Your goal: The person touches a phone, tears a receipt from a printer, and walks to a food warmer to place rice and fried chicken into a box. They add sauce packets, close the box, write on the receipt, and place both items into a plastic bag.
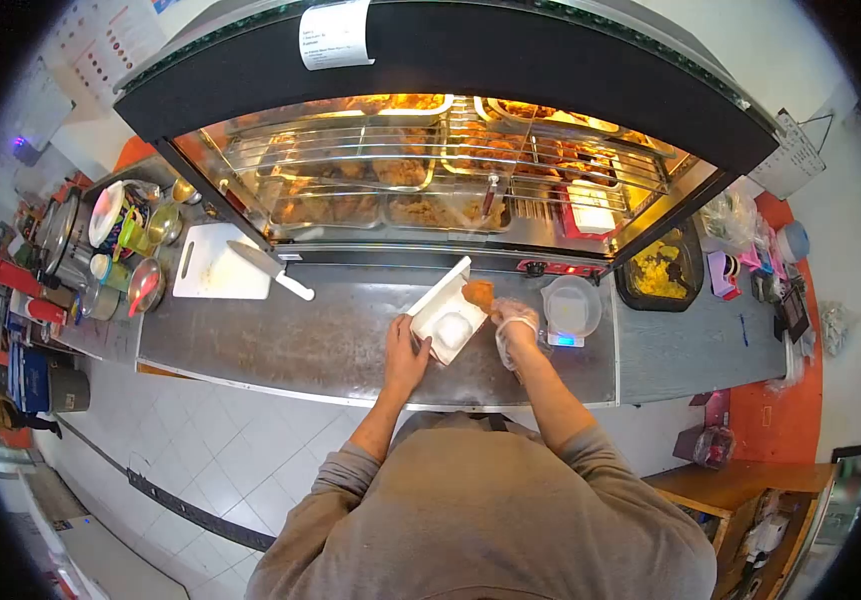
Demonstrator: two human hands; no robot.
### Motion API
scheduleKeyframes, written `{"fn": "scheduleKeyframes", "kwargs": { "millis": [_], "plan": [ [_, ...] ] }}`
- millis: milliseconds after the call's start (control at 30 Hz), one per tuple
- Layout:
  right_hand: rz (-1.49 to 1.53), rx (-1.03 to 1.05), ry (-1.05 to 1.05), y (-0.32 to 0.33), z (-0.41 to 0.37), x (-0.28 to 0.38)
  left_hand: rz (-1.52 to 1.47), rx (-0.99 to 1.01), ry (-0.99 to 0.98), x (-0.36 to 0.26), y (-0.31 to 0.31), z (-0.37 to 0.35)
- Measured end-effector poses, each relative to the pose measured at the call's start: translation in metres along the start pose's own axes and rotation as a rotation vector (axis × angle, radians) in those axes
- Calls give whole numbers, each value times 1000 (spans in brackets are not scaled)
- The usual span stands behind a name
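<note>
white open box (434, 307), rice-like mound, browned piece (478, 294) above

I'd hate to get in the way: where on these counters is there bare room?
A wide patch of steel counter lies bare between the knife and open white box. Another, on the grey counter, is nearside of the black tray. It's crowded around the bowls at left, and between box, right hand and scale.

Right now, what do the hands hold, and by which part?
The left hand holds the open white box by its near left side. The gloved right hand is at the right edge of the brown food piece; whether it grips cannot be told.
</note>
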State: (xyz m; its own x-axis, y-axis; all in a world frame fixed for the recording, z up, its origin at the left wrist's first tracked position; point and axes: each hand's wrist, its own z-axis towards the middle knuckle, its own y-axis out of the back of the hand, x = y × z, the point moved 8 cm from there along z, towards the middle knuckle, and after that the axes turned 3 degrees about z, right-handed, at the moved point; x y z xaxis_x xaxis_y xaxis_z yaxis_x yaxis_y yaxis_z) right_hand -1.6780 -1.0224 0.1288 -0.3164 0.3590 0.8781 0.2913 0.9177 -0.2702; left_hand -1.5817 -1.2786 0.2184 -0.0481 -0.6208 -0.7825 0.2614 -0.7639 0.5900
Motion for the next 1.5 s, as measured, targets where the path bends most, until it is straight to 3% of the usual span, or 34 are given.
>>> {"fn": "scheduleKeyframes", "kwargs": {
  "millis": [167, 233, 300, 367, 433, 500, 533, 633, 700, 800, 833, 900, 967, 1000, 1033, 1100, 1167, 1233, 1267, 1300, 1333, 1367, 1400, 1433, 1467, 1500],
  "plan": [
    [-198, -47, 161, -28, -17, 18, -48, -16, -30, 4, 3, 7],
    [-396, -57, 370, -28, -31, 33, -21, -47, -54, 2, 5, 7],
    [-357, -12, 341, -38, -23, 30, -24, -30, -79, 2, 5, 9],
    [-690, -9, 416, -58, -14, 36, -22, -7, -104, -3, 3, 7],
    [-684, -66, 333, -60, 4, 24, -2, -2, -33, -5, 4, 5],
    [-1154, 33, 479, -72, 35, -2, 24, -34, 3, -7, 2, 0],
    [-1435, 273, 555, -92, 20, 2, 47, -64, 36, -6, 2, -3],
    [-1497, 295, 759, -82, 51, -40, -31, 20, 109, -6, -25, -16],
    [-1654, 404, 633, -85, 31, -32, 218, 23, 35, -23, -41, -23],
    [-1527, 487, 571, -80, -2, 8, 21, 77, 202, 26, -80, -26],
    [-1402, 552, 702, -80, -16, 23, -36, 85, 273, 48, -90, -24],
    [-1270, 614, 831, -74, -34, 56, 41, 102, 265, 41, -88, -15],
    [-950, 598, 651, -58, -42, 97, 31, 52, 238, 41, -84, -9],
    [-1049, 593, 695, -55, -57, 132, 60, 11, 255, 45, -79, -2],
    [-1051, 593, 693, -46, -57, 148, 87, -19, 145, 58, -79, 5],
    [-1161, 221, 830, -8, -50, 187, 142, 164, 195, 90, -81, 19],
    [-1750, -64, 1784, 2, -53, 210, 71, 274, 124, 118, -82, 29],
    [-1569, -530, 1939, 0, -76, 284, -45, 397, 54, 104, -77, 41],
    [-1300, -479, 1998, -10, -92, 326, 90, 428, 108, 95, -75, 44],
    [-987, -145, 1927, -23, -98, 372, 222, 461, 163, 80, -70, 43],
    [-1048, -188, 1857, -40, -105, 399, 500, 466, 257, 57, -58, 38],
    [-931, -103, 1873, -57, -107, 422, 780, 467, 342, 27, -43, 33],
    [-974, 39, 1908, -71, -97, 425, 773, 476, 361, -9, -35, 30],
    [-1037, 67, 1836, -87, -84, 424, 775, 423, 454, -40, -20, 27],
    [-1331, 99, 1670, -103, -45, 413, 778, 357, 539, -55, -11, 24],
    [-1323, 107, 1689, -116, -42, 422, 771, 339, 545, -60, -13, 19]
  ]
}}
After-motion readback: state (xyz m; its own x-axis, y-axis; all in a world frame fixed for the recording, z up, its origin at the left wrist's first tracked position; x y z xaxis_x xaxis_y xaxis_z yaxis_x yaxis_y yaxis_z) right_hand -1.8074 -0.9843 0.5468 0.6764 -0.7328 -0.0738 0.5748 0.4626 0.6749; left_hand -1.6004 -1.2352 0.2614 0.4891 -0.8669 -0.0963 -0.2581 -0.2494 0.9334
